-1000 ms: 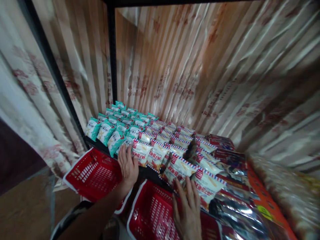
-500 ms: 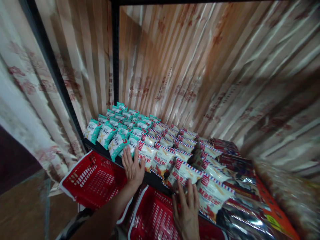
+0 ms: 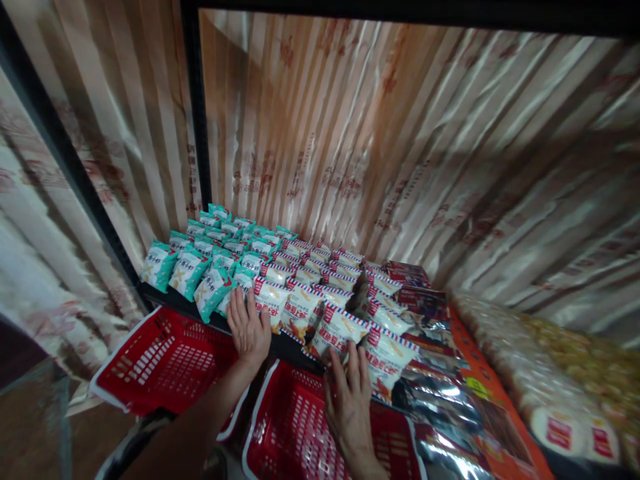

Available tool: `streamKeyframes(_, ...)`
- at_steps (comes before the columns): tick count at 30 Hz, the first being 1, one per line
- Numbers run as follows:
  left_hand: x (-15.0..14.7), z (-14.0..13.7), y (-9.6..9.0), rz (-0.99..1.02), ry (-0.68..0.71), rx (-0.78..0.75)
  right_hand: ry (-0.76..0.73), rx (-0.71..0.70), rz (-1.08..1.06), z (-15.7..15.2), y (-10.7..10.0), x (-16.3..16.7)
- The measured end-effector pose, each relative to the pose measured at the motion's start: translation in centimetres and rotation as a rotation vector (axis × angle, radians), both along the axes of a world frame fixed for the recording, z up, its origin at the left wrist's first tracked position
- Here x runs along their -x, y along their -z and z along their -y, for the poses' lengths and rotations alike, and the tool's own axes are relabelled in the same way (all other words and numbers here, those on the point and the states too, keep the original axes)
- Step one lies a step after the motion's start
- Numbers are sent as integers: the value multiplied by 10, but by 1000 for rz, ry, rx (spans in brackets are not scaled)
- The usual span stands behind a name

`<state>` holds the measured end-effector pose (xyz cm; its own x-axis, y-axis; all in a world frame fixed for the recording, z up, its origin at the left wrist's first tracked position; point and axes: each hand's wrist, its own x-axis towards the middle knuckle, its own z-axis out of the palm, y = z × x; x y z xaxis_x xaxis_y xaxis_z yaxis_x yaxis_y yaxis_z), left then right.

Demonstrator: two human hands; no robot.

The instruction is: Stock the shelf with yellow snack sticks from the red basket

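Note:
Rows of small snack bags cover a dark shelf. On the left are teal-and-white bags (image 3: 189, 271); beside them to the right stand white bags with red and blue striped edges (image 3: 303, 309). My left hand (image 3: 249, 328) lies with fingers stretched against the front row, where the teal bags meet the striped ones. My right hand (image 3: 349, 399) has its fingers extended, the tips at the lower part of a front striped bag (image 3: 338, 330). Neither hand is wrapped around a bag. Whether the fingertips press on the bags, I cannot tell.
Two red plastic baskets (image 3: 107, 373) (image 3: 255, 427) sit below the shelf's front edge. Shiny dark packets (image 3: 440, 393), an orange package (image 3: 480, 360) and clear bags of food (image 3: 515, 360) lie to the right. Black posts (image 3: 197, 113) and a pleated curtain (image 3: 310, 133) stand behind.
The view has swung to the right, so the shelf and bags sit further left and more packages show at the right. Both hands stay near the same front bags.

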<state>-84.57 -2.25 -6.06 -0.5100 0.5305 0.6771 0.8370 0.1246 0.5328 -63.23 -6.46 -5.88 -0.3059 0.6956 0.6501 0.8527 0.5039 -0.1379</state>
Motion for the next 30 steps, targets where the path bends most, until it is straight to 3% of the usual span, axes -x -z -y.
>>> streamKeyframes(7, -5, 0, -1, -56, 60, -33, -30, -1, 38, 4, -5, -6)
streamKeyframes(13, 13, 11, -4, -108, 133, -65, -191, 29, 86, 10, 2, 33)
streamKeyframes(19, 67, 21, -17, 20, -76, -129, -290, -26, 95, -5, -6, 91)
streamKeyframes(24, 103, 29, -6, 53, -22, -41, -307, -115, 124, -34, -9, 120)
streamKeyframes(30, 112, 20, -2, 106, 85, 113, -307, -170, 192, -58, -1, 123)
